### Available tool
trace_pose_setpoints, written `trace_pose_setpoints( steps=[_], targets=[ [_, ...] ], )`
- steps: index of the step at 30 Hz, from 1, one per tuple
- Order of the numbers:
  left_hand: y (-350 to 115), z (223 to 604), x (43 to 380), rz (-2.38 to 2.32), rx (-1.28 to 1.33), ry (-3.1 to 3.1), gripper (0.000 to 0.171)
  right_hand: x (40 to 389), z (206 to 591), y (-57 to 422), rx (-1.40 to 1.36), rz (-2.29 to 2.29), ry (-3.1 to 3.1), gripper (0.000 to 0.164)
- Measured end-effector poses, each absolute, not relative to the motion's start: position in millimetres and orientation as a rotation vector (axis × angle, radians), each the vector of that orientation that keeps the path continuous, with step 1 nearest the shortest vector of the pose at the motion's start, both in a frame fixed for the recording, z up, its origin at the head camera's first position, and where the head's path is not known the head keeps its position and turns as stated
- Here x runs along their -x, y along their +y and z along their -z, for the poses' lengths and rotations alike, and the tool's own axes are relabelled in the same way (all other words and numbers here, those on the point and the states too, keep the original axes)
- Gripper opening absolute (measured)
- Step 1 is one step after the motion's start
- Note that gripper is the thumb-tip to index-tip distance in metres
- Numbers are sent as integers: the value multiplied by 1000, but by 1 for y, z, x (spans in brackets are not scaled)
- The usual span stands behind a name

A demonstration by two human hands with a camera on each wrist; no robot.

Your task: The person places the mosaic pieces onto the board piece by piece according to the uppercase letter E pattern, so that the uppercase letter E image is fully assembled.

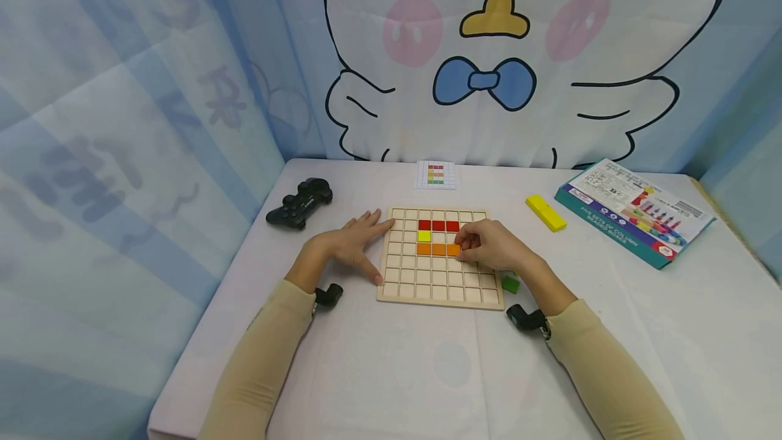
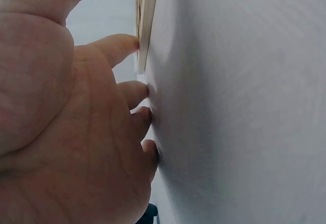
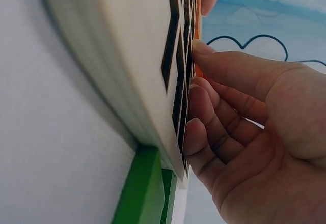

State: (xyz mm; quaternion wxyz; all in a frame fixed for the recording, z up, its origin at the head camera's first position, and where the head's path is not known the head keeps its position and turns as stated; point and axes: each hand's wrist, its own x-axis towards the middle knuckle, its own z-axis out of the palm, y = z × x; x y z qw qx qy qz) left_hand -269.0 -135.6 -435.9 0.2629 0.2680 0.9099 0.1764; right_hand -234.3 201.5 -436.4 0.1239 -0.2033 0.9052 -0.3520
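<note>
A wooden grid board [image 1: 406,290] lies on the table between my hands. In its cells are three red squares [image 1: 438,226] in a row, one yellow square [image 1: 424,236] below them, and an orange row [image 1: 438,250] under that. My right hand [image 1: 489,243] has curled fingers over the board and pinches an orange block [image 3: 197,70] at the right end of the orange row; its fingertips partly hide it. With fingers spread, my left hand [image 1: 351,243] rests at the board's left edge, thumb and index finger touching the frame.
Green blocks [image 1: 510,284] lie against the board's right edge, under my right wrist. Farther right are yellow blocks [image 1: 546,213] and a teal printed box [image 1: 635,212]. A pattern card [image 1: 436,175] lies behind the board. At left sits a black game controller [image 1: 300,203].
</note>
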Motion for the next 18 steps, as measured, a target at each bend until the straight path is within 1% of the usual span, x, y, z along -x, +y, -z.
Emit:
trace_pose_setpoints(
  steps=[7,18],
  targets=[
    [-136,436,269,-489,-727,2456,134,234,435,203,592,1015,2648,20],
    [-137,436,270,-485,-727,2455,134,237,423,217,551,1050,2643,29]
  ],
)
